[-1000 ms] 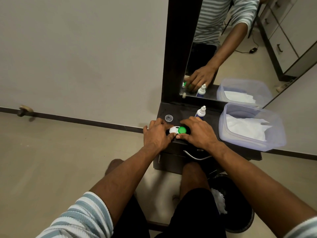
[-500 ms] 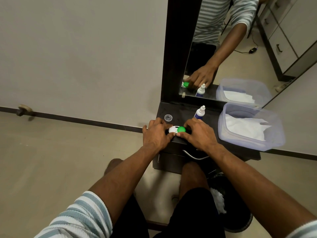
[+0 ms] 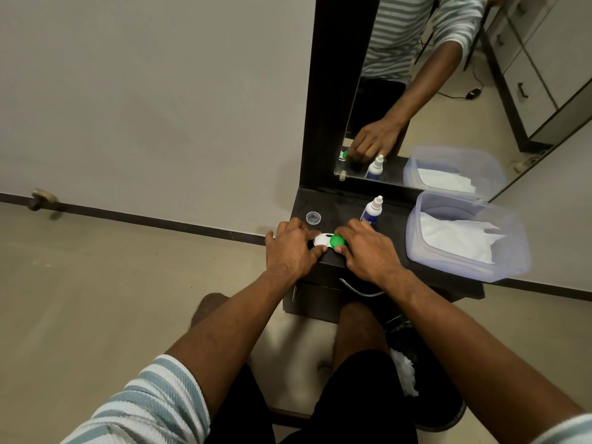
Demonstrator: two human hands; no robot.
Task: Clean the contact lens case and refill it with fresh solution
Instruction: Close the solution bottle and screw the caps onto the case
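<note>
The left hand (image 3: 293, 248) grips the white end of the contact lens case (image 3: 328, 241), with its fingers curled round it. The right hand (image 3: 368, 251) pinches the green cap (image 3: 337, 241) with curled fingers and thumb. Both hands are in the same spots as a second ago. The one small change is at the right hand: its fingers have crept a bit round the green cap, and the cap now shows a touch more.

I think this means the green cap is being twisted. I cannot tell if it is going on or coming off. The little bottle of solution (image 3: 371, 211) stands upright just behind the right hand, with its clear cap (image 3: 313, 217) off and lying near the back left corner of the small dark table (image 3: 397, 225).

The case lies flat at the front edge of the table, near its left corner. Its long side runs left to right, along that edge. The white end points left and the green end points right.

A clear tub (image 3: 515, 251) with white tissue sits at the right end.
</note>
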